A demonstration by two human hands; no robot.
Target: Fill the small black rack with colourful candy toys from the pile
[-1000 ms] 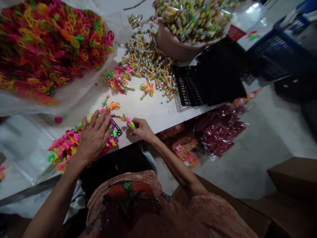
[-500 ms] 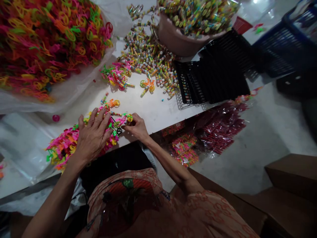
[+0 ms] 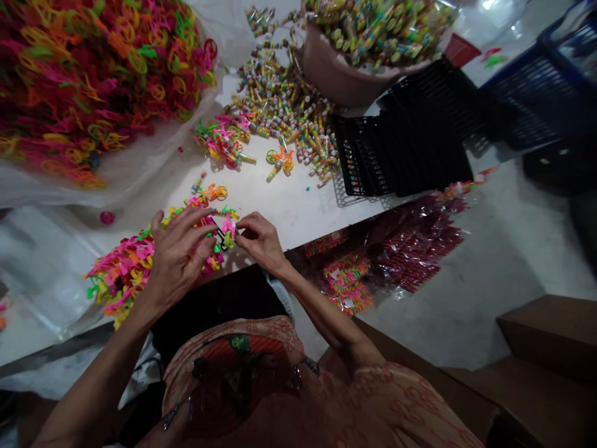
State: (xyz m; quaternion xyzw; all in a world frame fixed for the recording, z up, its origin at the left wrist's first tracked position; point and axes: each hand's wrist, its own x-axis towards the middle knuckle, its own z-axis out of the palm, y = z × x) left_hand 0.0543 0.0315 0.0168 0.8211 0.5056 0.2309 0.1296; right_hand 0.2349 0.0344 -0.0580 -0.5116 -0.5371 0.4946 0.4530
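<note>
My left hand [image 3: 180, 255] lies spread over a row of bright pink, green and orange plastic toy pieces [image 3: 122, 274] packed in a black tray at the table's near edge. Its fingertips touch the row's right end. My right hand [image 3: 261, 239] pinches a small pink and green toy piece [image 3: 228, 231] right at that end, beside the tray's black corner. The two hands are almost touching.
A big heap of coloured plastic rings [image 3: 88, 81] fills a clear bag at the back left. Small candy tubes [image 3: 284, 118] lie scattered mid-table, more in a brown basin [image 3: 336, 81]. Stacked black trays [image 3: 410, 149] sit right. Red packets [image 3: 415, 249] lie on the floor.
My right hand has brought the small toy piece leftward from the open table to the end of the row. My left hand's fingers have lifted and curled toward it.
</note>
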